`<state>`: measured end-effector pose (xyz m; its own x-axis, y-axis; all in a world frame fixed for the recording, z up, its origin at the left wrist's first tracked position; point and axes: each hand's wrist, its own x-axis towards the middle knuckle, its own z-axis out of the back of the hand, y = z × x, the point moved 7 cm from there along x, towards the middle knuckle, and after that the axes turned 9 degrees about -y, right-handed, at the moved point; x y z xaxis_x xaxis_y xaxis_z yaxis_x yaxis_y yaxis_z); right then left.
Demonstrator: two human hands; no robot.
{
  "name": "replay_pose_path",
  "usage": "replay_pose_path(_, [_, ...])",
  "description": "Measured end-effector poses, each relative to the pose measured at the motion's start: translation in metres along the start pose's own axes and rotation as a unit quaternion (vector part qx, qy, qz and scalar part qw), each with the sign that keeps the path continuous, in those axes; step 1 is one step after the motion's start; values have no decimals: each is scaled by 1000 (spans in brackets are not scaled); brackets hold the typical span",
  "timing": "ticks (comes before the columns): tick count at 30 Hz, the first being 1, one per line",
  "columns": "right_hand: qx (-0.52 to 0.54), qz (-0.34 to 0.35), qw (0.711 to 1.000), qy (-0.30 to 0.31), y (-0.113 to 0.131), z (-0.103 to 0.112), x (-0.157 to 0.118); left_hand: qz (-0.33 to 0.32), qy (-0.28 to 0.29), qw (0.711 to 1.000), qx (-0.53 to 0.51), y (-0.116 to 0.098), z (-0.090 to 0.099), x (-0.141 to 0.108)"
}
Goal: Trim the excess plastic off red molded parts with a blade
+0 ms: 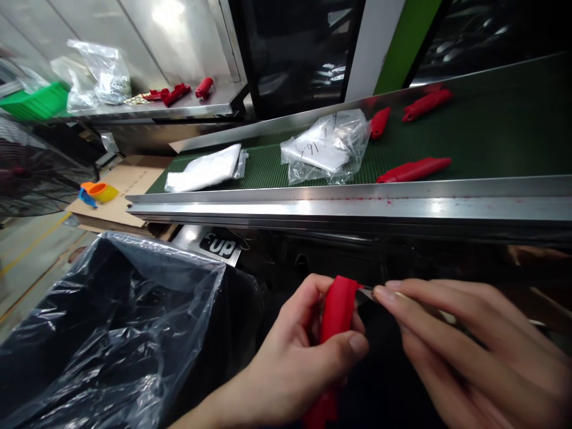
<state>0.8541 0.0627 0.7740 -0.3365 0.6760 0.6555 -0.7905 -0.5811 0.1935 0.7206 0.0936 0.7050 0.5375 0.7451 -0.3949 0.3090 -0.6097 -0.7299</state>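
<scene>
My left hand (304, 351) is wrapped around a red plastic part (338, 307), long and narrow, its top end pointing up and its lower end running down below my palm. Between the fingertips of my right hand (465, 333) I pinch a small metal blade (367, 292). The blade's tip touches or almost touches the upper right edge of the part, where a tiny bit of red shows. Most of the blade's handle is hidden by my fingers. Similar red parts (415, 170) lie on the green conveyor belt (263, 161) ahead of my hands.
A metal rail (357, 205) edges the belt. White packets (208, 168) and a clear bag (328, 146) rest on it. At lower left stands a black bin (111, 333) lined with plastic. A metal shelf (196, 109) at the back holds bags and red pieces, near a green tray (36, 101).
</scene>
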Motion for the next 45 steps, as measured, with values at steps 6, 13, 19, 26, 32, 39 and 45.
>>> replay_pose_path(6, [-14, -33, 999, -5, 3, -3, 3, 15, -14, 1000, 17, 2, 3, 0])
replay_pose_path(13, [52, -60, 997, -24, 5, -1, 0, 10, 41, 991, -124, 12, -5, 7])
replay_pose_path(19, [70, -82, 993, -46, 6, -5, 1, 37, 106, 966, -233, 16, -14, 3])
replay_pose_path(26, [24, -108, 991, -74, 9, -5, 4, 61, 106, 962, -243, 20, -12, 3])
replay_pose_path(32, [8, -107, 991, -82, 10, -4, 2, 49, 147, 952, -265, 18, -18, 0])
replay_pose_path(39, [21, -48, 997, -57, 6, -3, -3, 67, 155, 940, -297, 19, -22, -1])
replay_pose_path(45, [10, -96, 991, -88, 8, -4, -6, 62, 169, 936, -303, 19, -27, -2])
